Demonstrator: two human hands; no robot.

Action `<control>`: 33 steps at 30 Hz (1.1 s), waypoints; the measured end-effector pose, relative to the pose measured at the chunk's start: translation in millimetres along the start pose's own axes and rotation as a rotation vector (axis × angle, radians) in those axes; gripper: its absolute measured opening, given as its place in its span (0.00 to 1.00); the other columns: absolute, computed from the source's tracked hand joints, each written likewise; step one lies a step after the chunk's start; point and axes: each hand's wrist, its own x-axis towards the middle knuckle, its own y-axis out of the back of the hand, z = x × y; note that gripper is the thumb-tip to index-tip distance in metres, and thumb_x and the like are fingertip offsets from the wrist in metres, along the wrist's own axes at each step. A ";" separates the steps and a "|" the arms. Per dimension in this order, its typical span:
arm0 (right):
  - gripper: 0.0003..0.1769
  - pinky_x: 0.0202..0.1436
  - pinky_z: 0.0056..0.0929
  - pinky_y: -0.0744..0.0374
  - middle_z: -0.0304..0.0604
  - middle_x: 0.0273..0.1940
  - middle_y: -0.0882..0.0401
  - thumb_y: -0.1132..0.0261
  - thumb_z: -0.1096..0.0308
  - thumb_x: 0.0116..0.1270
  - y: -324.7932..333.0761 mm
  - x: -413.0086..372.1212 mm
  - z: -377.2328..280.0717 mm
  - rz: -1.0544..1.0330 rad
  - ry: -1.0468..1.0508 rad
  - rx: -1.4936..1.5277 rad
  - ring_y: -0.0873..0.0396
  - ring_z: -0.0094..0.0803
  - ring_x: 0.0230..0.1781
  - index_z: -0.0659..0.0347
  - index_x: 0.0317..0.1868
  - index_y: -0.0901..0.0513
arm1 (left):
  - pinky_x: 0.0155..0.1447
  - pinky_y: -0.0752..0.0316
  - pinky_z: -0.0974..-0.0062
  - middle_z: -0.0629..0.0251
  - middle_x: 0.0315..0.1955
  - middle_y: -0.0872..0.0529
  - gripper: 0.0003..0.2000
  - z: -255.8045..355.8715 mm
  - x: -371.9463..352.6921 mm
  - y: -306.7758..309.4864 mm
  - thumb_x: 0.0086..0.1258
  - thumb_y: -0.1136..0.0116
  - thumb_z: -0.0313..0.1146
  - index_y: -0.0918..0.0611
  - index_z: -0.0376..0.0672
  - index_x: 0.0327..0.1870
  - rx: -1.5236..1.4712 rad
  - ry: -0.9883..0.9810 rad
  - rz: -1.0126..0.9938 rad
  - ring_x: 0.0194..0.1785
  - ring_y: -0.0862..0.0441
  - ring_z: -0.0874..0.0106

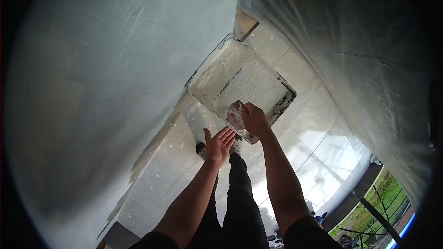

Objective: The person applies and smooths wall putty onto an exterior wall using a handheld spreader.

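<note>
Right hand [256, 121] grips a smeared tool [235, 116] at the tray's [213, 77] near edge; slickness could drop it past the unclenched, unladen left hand [218, 146] onto the floor [293, 129]

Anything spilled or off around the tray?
Yes: pale specks dot the floor tiles beside the tray, looking like stray splashes outside it. Dark patches also mar its rim near the right hand.
</note>
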 end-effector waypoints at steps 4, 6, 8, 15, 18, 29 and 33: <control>0.17 0.51 0.48 0.23 0.64 0.41 0.18 0.45 0.62 0.70 -0.2 12.5 15.1 -0.035 0.011 0.134 0.19 0.57 0.47 0.69 0.47 0.20 | 0.81 0.48 0.59 0.44 0.71 0.34 0.53 -0.6 -3.0 -2.2 0.69 0.71 0.77 0.36 0.27 0.72 0.025 -0.023 0.011 0.77 0.40 0.54; 0.16 0.48 0.45 0.23 0.61 0.37 0.18 0.45 0.63 0.69 -1.9 20.1 32.4 -0.079 0.049 0.230 0.17 0.53 0.42 0.69 0.45 0.21 | 0.81 0.48 0.59 0.44 0.71 0.34 0.53 1.1 -4.9 -1.9 0.69 0.71 0.77 0.36 0.27 0.71 0.035 -0.039 0.016 0.77 0.40 0.54; 0.14 0.43 0.39 0.24 0.51 0.33 0.18 0.44 0.66 0.67 1.5 19.5 41.4 -0.172 -0.054 0.508 0.20 0.41 0.35 0.68 0.44 0.21 | 0.81 0.48 0.59 0.44 0.71 0.34 0.53 2.9 -8.6 -0.7 0.69 0.71 0.77 0.35 0.26 0.71 0.050 -0.045 0.038 0.76 0.39 0.54; 0.17 0.57 0.39 0.22 0.46 0.48 0.18 0.45 0.69 0.68 45.9 -38.7 -0.2 -0.380 -0.111 1.436 0.20 0.35 0.49 0.70 0.53 0.22 | 0.79 0.45 0.59 0.44 0.69 0.30 0.53 18.9 -63.1 4.7 0.69 0.72 0.77 0.34 0.27 0.70 0.114 -0.112 0.066 0.74 0.34 0.55; 0.23 0.66 0.42 0.25 0.49 0.56 0.21 0.46 0.70 0.66 63.7 -70.1 -27.9 -0.477 0.003 1.599 0.21 0.40 0.57 0.71 0.61 0.28 | 0.79 0.45 0.59 0.43 0.69 0.29 0.52 34.0 -104.0 -11.1 0.70 0.73 0.76 0.34 0.27 0.70 0.121 -0.179 0.041 0.74 0.34 0.55; 0.29 0.48 0.51 0.14 0.47 0.51 0.21 0.41 0.75 0.59 156.4 -214.6 -204.4 -0.628 0.278 1.556 0.19 0.41 0.48 0.61 0.64 0.29 | 0.79 0.44 0.56 0.41 0.69 0.30 0.49 92.6 -289.5 -106.1 0.74 0.79 0.71 0.35 0.25 0.70 0.086 -0.611 -0.107 0.74 0.34 0.52; 0.31 0.48 0.61 0.13 0.52 0.52 0.21 0.40 0.70 0.56 168.5 -250.9 -273.6 -0.768 0.368 1.609 0.18 0.51 0.53 0.62 0.64 0.29 | 0.79 0.44 0.57 0.44 0.68 0.28 0.48 113.0 -354.6 -104.9 0.74 0.79 0.71 0.33 0.27 0.70 0.048 -0.741 -0.171 0.74 0.34 0.53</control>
